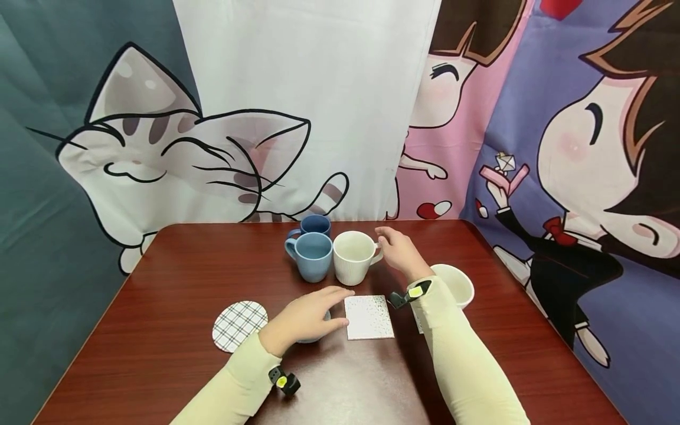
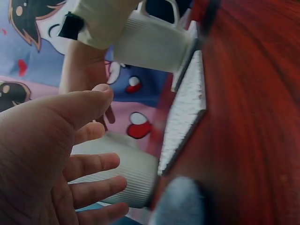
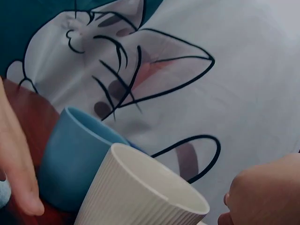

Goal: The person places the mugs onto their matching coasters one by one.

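A ribbed white mug (image 1: 352, 260) stands toward the back of the table, its handle pointing right. My right hand (image 1: 401, 254) is beside that handle with fingers relaxed and nothing held; whether a fingertip touches the handle I cannot tell. My left hand (image 1: 305, 316) hovers with spread fingers over a grey-blue rounded thing (image 2: 180, 201), mostly hidden and blurred. Right of the left fingertips lies a speckled white square coaster (image 1: 369, 319). A light blue mug (image 1: 312, 260) stands close by the ribbed mug, and a darker blue mug (image 1: 316, 224) is behind it.
A round plaid coaster (image 1: 240, 326) lies left of the left hand. Another white mug (image 1: 459, 283) stands at the right, partly behind the right sleeve, with a coaster edge showing below. The brown table (image 1: 170, 283) meets a cartoon-printed curtain (image 1: 319, 77) at the back.
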`<state>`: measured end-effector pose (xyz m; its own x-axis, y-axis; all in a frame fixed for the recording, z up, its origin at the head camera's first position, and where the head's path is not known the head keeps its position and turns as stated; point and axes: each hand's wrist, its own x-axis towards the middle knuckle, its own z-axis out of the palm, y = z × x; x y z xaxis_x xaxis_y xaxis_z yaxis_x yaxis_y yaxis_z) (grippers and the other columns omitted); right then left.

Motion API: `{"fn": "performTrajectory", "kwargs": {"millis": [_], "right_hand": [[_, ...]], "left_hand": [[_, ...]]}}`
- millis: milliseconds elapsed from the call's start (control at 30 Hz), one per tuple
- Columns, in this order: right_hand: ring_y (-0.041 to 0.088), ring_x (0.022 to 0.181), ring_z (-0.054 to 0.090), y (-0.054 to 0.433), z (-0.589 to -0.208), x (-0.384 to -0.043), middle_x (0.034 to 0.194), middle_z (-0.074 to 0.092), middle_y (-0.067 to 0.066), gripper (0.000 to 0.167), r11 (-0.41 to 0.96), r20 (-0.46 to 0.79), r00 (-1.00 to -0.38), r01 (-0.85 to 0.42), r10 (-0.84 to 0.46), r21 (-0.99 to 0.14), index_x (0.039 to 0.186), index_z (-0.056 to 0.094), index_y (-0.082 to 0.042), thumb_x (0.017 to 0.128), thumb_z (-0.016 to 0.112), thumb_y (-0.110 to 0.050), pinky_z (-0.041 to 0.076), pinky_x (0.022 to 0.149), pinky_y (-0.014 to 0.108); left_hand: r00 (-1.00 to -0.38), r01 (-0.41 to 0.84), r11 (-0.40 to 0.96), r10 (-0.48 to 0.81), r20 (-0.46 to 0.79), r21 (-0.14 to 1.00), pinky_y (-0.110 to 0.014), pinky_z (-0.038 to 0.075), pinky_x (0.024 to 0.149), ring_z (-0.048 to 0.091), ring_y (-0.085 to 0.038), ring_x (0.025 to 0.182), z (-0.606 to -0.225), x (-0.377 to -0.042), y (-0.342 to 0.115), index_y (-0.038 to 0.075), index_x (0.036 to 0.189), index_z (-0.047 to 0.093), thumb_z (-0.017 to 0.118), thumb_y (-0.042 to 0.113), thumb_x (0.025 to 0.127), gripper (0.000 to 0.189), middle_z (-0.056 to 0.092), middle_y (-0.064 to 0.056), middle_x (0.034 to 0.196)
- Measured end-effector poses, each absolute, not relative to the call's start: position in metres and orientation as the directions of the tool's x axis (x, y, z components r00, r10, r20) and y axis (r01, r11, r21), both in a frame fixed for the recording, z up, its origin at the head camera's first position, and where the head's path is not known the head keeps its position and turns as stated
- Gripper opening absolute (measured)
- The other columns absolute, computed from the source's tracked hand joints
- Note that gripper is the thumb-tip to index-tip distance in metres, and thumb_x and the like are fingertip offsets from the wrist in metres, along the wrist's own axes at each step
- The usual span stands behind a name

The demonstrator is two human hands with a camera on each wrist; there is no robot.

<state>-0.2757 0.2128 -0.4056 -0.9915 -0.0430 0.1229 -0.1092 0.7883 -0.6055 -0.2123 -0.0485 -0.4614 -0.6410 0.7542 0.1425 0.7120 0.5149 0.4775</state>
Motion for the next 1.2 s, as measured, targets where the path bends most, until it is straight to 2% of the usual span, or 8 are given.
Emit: {"fn": "performTrajectory", "kwargs": {"millis": [233,467,733,1033,1200], "right_hand": [[0.035,0.129,0.055,0.211,-0.414,-0.283,0.14,0.058,0.019,0.039,0.816,0.081,-0.995,-0.091,-0.054,-0.571,0.141,0.055,-0.001,0.106,0.046,-0.016,0.042,0.109,0.052],[0.033,0.116,0.061,0.206,-0.426,-0.287,0.126,0.066,0.018,0.034,0.823,0.096,-0.995,-0.055,-0.001,-0.566,0.131,0.062,0.0,0.105,0.046,-0.016,0.047,0.102,0.049],[0.032,0.102,0.062,0.204,-0.434,-0.285,0.112,0.069,0.018,0.031,0.791,0.06,-0.994,0.039,0.095,-0.611,0.122,0.065,0.001,0.104,0.049,-0.017,0.052,0.091,0.046],[0.03,0.092,0.059,0.205,-0.436,-0.276,0.103,0.069,0.014,0.028,0.763,0.033,-0.988,0.097,0.153,-0.639,0.111,0.069,0.0,0.102,0.054,-0.022,0.05,0.081,0.043],[0.027,0.089,0.059,0.205,-0.441,-0.271,0.092,0.068,0.012,0.031,0.698,-0.018,-0.988,0.122,0.154,-0.706,0.097,0.072,0.0,0.1,0.057,-0.027,0.048,0.079,0.04]], "left_hand": [[-0.609,0.731,0.504,0.786,0.105,0.46,-0.043,0.044,0.109,0.053,-0.024,0.133,-0.485,-0.211,-0.046,0.014,0.142,0.058,0.068,0.039,0.095,0.054,0.054,-0.007,0.146],[-0.581,0.772,0.496,0.805,0.122,0.398,-0.052,0.033,0.116,0.049,-0.027,0.137,-0.498,-0.21,-0.045,0.014,0.134,0.065,0.069,0.038,0.094,0.047,0.054,-0.01,0.146],[-0.532,0.828,0.455,0.823,0.201,0.328,-0.049,0.039,0.113,0.051,-0.03,0.136,-0.499,-0.209,-0.043,0.009,0.129,0.067,0.071,0.033,0.094,0.043,0.055,-0.013,0.144],[-0.565,0.797,0.492,0.813,0.143,0.351,-0.042,0.038,0.114,0.049,-0.024,0.137,-0.501,-0.21,-0.041,0.013,0.131,0.067,0.066,0.037,0.097,0.042,0.055,-0.007,0.145],[-0.568,0.792,0.492,0.81,0.141,0.363,-0.042,0.039,0.113,0.05,-0.025,0.137,-0.5,-0.209,-0.042,0.013,0.131,0.066,0.067,0.034,0.097,0.04,0.055,-0.008,0.145]]}}
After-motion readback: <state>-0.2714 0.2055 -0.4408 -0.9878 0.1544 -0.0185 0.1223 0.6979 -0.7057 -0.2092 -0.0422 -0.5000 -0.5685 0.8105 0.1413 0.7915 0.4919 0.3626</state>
